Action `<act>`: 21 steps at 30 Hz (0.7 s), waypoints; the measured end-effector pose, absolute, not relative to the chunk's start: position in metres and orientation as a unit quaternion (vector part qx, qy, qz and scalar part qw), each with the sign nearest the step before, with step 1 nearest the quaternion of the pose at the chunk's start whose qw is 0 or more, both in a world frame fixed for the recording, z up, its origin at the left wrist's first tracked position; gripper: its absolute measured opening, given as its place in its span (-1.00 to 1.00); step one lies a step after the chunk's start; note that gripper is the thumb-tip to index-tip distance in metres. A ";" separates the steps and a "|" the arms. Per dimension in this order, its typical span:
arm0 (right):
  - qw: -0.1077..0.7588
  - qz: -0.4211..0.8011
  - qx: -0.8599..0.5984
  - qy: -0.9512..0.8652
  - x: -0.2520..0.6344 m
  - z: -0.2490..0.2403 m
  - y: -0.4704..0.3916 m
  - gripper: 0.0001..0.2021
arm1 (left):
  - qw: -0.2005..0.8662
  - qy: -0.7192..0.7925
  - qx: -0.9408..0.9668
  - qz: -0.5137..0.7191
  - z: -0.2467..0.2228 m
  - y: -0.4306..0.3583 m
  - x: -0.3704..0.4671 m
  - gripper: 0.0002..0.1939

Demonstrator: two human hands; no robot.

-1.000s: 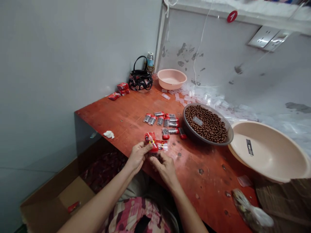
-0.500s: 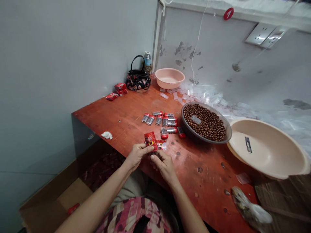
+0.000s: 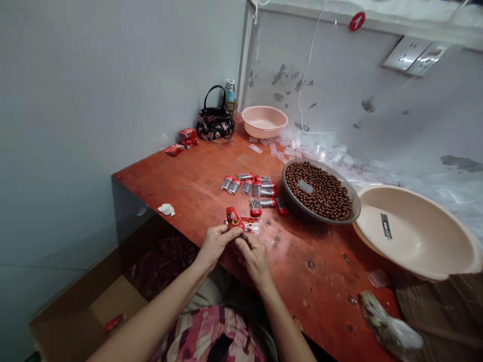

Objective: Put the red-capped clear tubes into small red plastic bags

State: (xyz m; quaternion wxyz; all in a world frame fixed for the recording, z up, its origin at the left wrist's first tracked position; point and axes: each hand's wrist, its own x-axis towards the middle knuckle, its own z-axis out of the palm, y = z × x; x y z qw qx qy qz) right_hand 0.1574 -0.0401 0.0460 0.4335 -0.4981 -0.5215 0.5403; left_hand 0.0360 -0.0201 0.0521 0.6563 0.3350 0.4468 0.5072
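My left hand [image 3: 216,245] is closed on a red printed packet [image 3: 234,217], thumb across its lower edge. The packet looks folded or tilted near its top. My right hand [image 3: 255,257] is closed right beside it, thumb and fingers pressed together at the packet's lower end. Something small and dark shows between the two hands, mostly hidden by the fingers. Just behind them, a red-and-clear piece [image 3: 251,225] lies on the table. Farther back are several small clear containers [image 3: 255,206] with red ends and dark contents.
A grey bowl [image 3: 357,210] of brown balls stands to the right, beside a large cream basin [image 3: 418,231]. At the back are a pink basin [image 3: 264,111], a black handbag [image 3: 216,123] and red packs [image 3: 187,134]. A cardboard box [image 3: 116,304] sits below the left edge.
The red packet's face has tilted and looks more folded or foreshortened. Both hands stay almost in place, still closed. The view has shifted very slightly.
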 end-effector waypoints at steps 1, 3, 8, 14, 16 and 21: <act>0.439 0.568 -0.488 -0.497 0.157 0.044 -0.041 -0.82 | 0.649 0.453 0.342 0.507 0.052 -0.020 0.035 -0.79; 0.463 0.614 -0.459 -0.445 0.155 0.041 -0.043 -0.81 | 0.637 0.459 0.336 0.521 0.052 -0.021 0.032 -0.79; 0.507 0.591 -0.452 -0.434 0.150 0.037 -0.051 -0.80 | 0.689 0.406 0.244 0.549 0.056 -0.021 0.032 -0.81; 0.507 0.634 -0.436 -0.389 0.148 0.034 -0.054 -0.80 | 0.723 0.388 0.268 0.505 0.060 -0.021 0.025 -0.79; 0.512 0.680 -0.401 -0.339 0.146 0.033 -0.054 -0.80 | 0.736 0.376 0.299 0.477 0.060 -0.020 0.020 -0.76; 0.551 0.603 -0.455 -0.354 0.140 0.034 -0.055 -0.81 | 0.708 0.407 0.310 0.487 0.051 -0.027 0.025 -0.80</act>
